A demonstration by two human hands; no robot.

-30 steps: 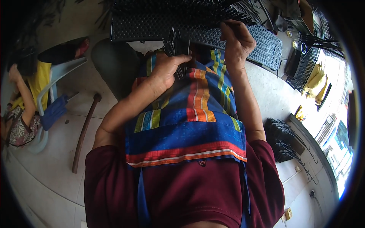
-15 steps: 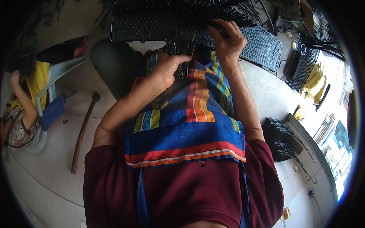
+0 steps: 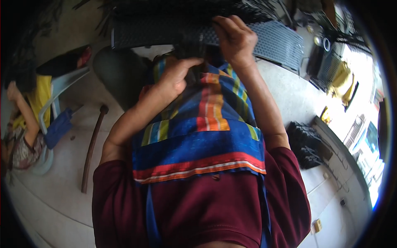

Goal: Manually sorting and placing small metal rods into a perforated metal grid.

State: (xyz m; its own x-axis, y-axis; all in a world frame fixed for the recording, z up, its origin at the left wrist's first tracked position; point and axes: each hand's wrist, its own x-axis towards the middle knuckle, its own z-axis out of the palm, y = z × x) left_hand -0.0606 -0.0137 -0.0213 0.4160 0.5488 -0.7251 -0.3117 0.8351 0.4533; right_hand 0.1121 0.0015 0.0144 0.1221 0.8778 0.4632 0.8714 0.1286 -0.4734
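Observation:
My left hand (image 3: pixel 173 78) is closed round a bundle of thin dark strips (image 3: pixel 192 47) above my lap, the thumb lying across it. The bundle is smeared by motion, so its exact kind is hard to make out. Up and to the right, my right hand (image 3: pixel 237 43) is pinched at the near edge of a dark heap of similar strips (image 3: pixel 182 12). Whatever its fingertips hold is hidden. The heap lies on a black perforated tray (image 3: pixel 136 38). A striped, colourful apron (image 3: pixel 213 103) covers my lap.
The grey perforated surface (image 3: pixel 281 43) extends right of my right hand. A wooden-handled tool (image 3: pixel 93 149) lies on the floor at left, near a pale chair (image 3: pixel 47 109) and another person's arm (image 3: pixel 27 111). Black hooked pieces (image 3: pixel 304 142) and a yellow sack (image 3: pixel 341 80) are at right.
My right hand has moved slightly up and left over the heap. My left hand keeps its grip on the bundle, which is now blurred. The whole view has shifted a little.

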